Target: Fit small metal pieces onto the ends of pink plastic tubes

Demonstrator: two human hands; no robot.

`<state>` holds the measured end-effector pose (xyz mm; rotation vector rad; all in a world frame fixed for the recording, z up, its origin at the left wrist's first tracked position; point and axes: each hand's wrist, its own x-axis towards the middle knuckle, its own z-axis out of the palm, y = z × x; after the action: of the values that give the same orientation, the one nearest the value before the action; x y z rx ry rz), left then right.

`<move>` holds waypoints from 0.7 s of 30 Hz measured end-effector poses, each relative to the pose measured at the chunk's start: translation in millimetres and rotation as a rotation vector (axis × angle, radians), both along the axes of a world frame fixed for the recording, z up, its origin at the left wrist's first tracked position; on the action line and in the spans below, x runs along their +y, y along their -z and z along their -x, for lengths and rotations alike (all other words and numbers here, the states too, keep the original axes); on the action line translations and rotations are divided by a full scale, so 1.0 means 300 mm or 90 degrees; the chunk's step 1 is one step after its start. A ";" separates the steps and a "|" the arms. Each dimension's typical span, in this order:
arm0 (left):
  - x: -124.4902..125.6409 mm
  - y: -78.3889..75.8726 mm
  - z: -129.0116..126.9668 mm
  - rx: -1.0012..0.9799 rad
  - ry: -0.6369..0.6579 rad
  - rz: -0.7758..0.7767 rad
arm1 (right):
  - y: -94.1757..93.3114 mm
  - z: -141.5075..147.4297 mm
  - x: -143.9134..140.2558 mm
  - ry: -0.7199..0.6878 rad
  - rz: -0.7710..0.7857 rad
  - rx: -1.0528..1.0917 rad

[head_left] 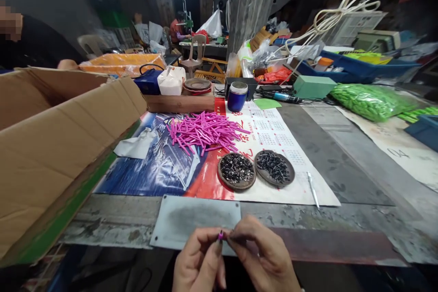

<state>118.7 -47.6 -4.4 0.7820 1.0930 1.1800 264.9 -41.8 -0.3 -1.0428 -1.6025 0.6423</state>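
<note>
My left hand [200,262] pinches a small pink plastic piece [221,236] at the bottom of the view, just over the table's near edge. My right hand [265,260] meets it from the right, fingertips closed on a small dark part against the pink piece. Beyond them lies a grey metal plate [191,219]. Further back sit two round dishes of small dark metal parts, one on the left [236,171] and one on the right [274,168]. A heap of pink plastic sticks [201,130] lies behind the dishes on a printed calendar sheet [273,134].
A large open cardboard box [51,132] fills the left side. A blue cup [237,96], wooden block [179,102], green box [314,86] and bag of green pieces [369,100] stand at the back. A thin white tool [313,189] lies right of the dishes. Another person [30,41] sits far left.
</note>
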 end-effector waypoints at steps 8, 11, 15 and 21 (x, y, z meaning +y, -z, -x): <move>0.013 0.003 0.010 -0.138 0.068 0.120 | 0.079 -0.008 -0.005 0.097 -0.242 -0.161; 0.017 0.005 0.014 -0.150 0.092 0.123 | 0.058 -0.017 -0.009 0.081 -0.227 -0.164; 0.026 -0.019 -0.007 -0.156 0.075 0.139 | 0.023 -0.016 -0.016 0.129 -0.145 -0.158; 0.029 -0.032 -0.033 -0.156 0.017 0.113 | 0.015 0.017 -0.023 0.197 -0.052 -0.092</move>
<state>128.6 -39.0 5.1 0.4984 0.9655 1.1072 259.9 -48.8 -4.8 -1.2676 -1.5331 0.2963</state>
